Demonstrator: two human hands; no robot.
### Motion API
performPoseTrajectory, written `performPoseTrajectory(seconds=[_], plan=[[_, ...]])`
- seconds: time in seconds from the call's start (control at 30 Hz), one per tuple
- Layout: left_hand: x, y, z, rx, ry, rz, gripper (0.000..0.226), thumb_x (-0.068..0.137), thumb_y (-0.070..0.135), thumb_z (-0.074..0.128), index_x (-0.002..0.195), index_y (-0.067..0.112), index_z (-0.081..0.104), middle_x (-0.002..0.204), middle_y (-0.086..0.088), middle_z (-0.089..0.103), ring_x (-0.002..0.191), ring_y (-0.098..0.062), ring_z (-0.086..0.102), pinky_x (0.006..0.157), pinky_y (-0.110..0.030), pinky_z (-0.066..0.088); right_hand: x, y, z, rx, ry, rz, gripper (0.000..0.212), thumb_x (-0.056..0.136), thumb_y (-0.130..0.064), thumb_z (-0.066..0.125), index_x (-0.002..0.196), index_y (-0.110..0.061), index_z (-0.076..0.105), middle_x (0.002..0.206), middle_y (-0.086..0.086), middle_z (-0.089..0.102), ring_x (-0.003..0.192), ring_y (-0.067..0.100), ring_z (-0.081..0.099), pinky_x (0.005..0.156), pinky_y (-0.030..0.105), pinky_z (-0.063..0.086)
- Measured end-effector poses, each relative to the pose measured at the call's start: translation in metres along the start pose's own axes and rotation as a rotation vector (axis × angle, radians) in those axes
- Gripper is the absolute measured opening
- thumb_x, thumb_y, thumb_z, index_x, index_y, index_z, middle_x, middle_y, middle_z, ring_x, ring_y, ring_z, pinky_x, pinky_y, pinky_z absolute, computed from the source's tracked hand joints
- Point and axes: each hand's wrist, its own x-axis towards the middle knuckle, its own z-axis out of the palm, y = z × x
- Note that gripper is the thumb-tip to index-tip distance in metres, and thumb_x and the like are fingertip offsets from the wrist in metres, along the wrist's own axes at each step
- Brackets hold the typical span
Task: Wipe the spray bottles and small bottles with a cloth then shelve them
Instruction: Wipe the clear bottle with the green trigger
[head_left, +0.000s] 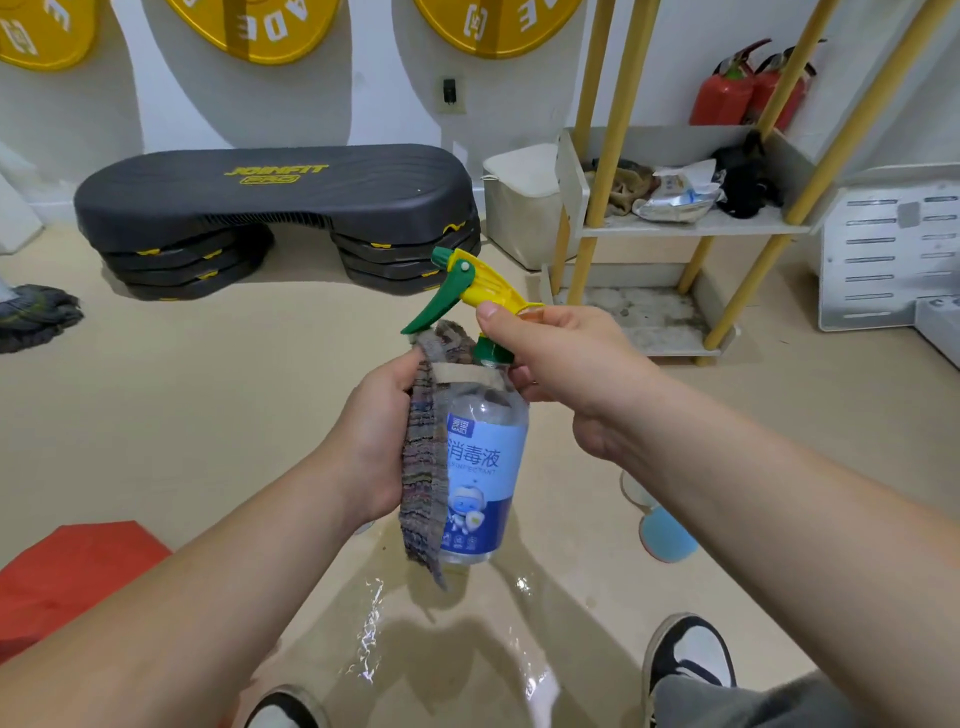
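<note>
A clear spray bottle (483, 467) with a blue label and a yellow and green trigger head is held upright in mid-air at the centre of the head view. My right hand (561, 364) grips the neck and the back of the trigger head. My left hand (374, 441) holds a striped grey cloth (423, 467) pressed against the bottle's left side. The cloth wraps up round the neck and hangs below the bottle's base. A small bottle (662, 525) with a blue label lies on the floor under my right forearm, partly hidden.
A white shelf unit (691, 228) with yellow poles stands at the back right, holding rags and bags. Beside it sit a white bin (519, 202) and a black step platform (280, 208). A red object (67, 571) lies at the lower left. My shoes (691, 660) are on the wet, glossy floor.
</note>
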Motion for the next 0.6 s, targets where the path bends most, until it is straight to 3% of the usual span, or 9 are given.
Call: performPoseTrajectory(seconds=[0.07, 0.13, 0.2, 0.27, 0.37, 0.43, 0.5, 0.6], plan=[[-0.002, -0.001, 0.006, 0.120, 0.032, 0.027, 0.045, 0.105, 0.044, 0.048, 0.101, 0.009, 0.077, 0.102, -0.018, 0.076, 0.086, -0.031, 0.073, 0.084, -0.040, 0.055, 0.001, 0.003, 0.001, 0.019, 0.019, 0.005, 0.035, 0.089, -0.038, 0.080, 0.103, -0.007, 0.072, 0.080, 0.003, 0.071, 0.046, 0.004, 0.058, 0.047, 0.019, 0.049], [-0.010, -0.006, 0.016, 0.536, 0.170, 0.238, 0.038, 0.109, 0.037, 0.044, 0.094, 0.015, 0.071, 0.094, -0.009, 0.077, 0.080, -0.021, 0.073, 0.076, -0.032, 0.056, 0.003, 0.006, 0.003, 0.007, 0.061, 0.004, 0.037, 0.088, -0.037, 0.081, 0.102, -0.003, 0.072, 0.076, 0.002, 0.069, 0.048, 0.005, 0.058, 0.052, 0.022, 0.052], [-0.019, -0.018, 0.025, 1.067, 0.296, 0.486, 0.028, 0.106, 0.040, 0.045, 0.099, 0.020, 0.063, 0.096, -0.001, 0.072, 0.089, -0.020, 0.068, 0.079, -0.038, 0.054, 0.004, 0.009, 0.005, 0.005, 0.107, -0.009, 0.040, 0.088, -0.036, 0.081, 0.102, 0.000, 0.071, 0.078, 0.003, 0.067, 0.058, 0.010, 0.059, 0.057, 0.026, 0.052], [-0.026, -0.031, 0.029, 1.314, 0.346, 0.593, 0.024, 0.098, 0.043, 0.053, 0.110, 0.022, 0.057, 0.107, 0.001, 0.061, 0.101, -0.021, 0.060, 0.084, -0.043, 0.050, 0.003, 0.009, 0.007, 0.015, 0.143, -0.035, 0.033, 0.087, -0.035, 0.082, 0.091, -0.005, 0.068, 0.077, 0.004, 0.065, 0.064, 0.015, 0.060, 0.057, 0.026, 0.049], [-0.022, -0.031, 0.021, 1.075, 0.313, 0.641, 0.012, 0.098, 0.046, 0.060, 0.106, 0.038, 0.059, 0.105, 0.011, 0.066, 0.099, -0.010, 0.063, 0.082, -0.036, 0.053, -0.001, 0.006, 0.010, -0.015, 0.171, -0.121, 0.034, 0.086, -0.034, 0.083, 0.075, -0.018, 0.055, 0.069, 0.005, 0.055, 0.062, 0.017, 0.051, 0.056, 0.027, 0.043], [-0.014, -0.021, 0.011, 0.782, 0.244, 0.606, 0.016, 0.104, 0.041, 0.057, 0.100, 0.032, 0.069, 0.096, 0.008, 0.078, 0.091, -0.007, 0.072, 0.080, -0.034, 0.057, -0.003, 0.004, 0.011, -0.003, 0.178, -0.161, 0.033, 0.086, -0.033, 0.082, 0.079, -0.018, 0.054, 0.069, 0.005, 0.054, 0.061, 0.017, 0.051, 0.055, 0.026, 0.044], [-0.007, -0.013, 0.002, 0.592, 0.214, 0.465, 0.034, 0.108, 0.043, 0.049, 0.100, 0.024, 0.076, 0.093, 0.006, 0.082, 0.090, -0.010, 0.077, 0.085, -0.031, 0.059, -0.003, 0.003, 0.010, 0.010, 0.178, -0.149, 0.032, 0.086, -0.035, 0.082, 0.083, -0.016, 0.057, 0.069, 0.007, 0.057, 0.062, 0.019, 0.054, 0.059, 0.034, 0.051], [0.004, -0.018, -0.015, 0.463, 0.226, 0.204, 0.052, 0.108, 0.056, 0.041, 0.104, 0.022, 0.080, 0.101, -0.003, 0.082, 0.104, -0.026, 0.076, 0.102, -0.044, 0.055, -0.002, 0.003, 0.006, 0.010, 0.188, -0.116, 0.031, 0.087, -0.035, 0.082, 0.087, -0.013, 0.060, 0.071, 0.010, 0.057, 0.063, 0.020, 0.051, 0.062, 0.038, 0.051]])
